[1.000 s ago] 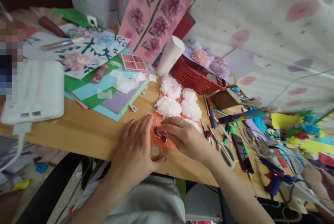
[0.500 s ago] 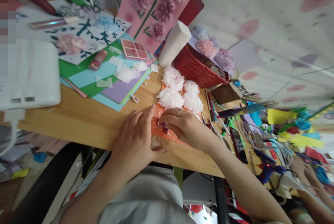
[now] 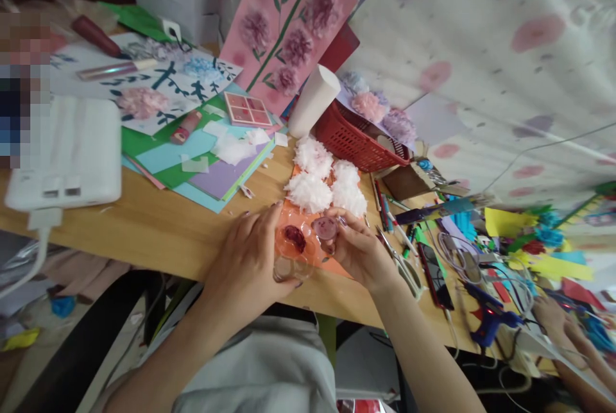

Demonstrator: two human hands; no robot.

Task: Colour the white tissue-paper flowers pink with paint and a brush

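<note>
My left hand (image 3: pixel 248 249) is closed on the edge of a clear plastic tray (image 3: pixel 310 267) on orange paper (image 3: pixel 346 260), thumb at the near side. A dark red patch (image 3: pixel 294 238) shows in one of the tray's rounded hollows. My right hand (image 3: pixel 360 243) pinches a small round mauve disc (image 3: pixel 325 228) with a clear rim just right of that patch; whether it is a lid or a pan I cannot tell. Beyond my fingers, several fluffy white paper flowers (image 3: pixel 308 192) lie on the same orange paper.
Left stand a white power adapter (image 3: pixel 72 150), coloured paper sheets (image 3: pixel 212 182) and a makeup palette (image 3: pixel 248 109). Behind are a white paper roll (image 3: pixel 314 100) and a red basket (image 3: pixel 359 142). Rightward lie scissors (image 3: pixel 402 265), a phone (image 3: pixel 434 275), a blue glue gun (image 3: pixel 491 317) and another person's hands (image 3: pixel 553 317).
My right hand has drawn back to the right from over the tray, and the round disc now shows in its fingers. The dark red patch is uncovered. My left hand keeps its hold.
</note>
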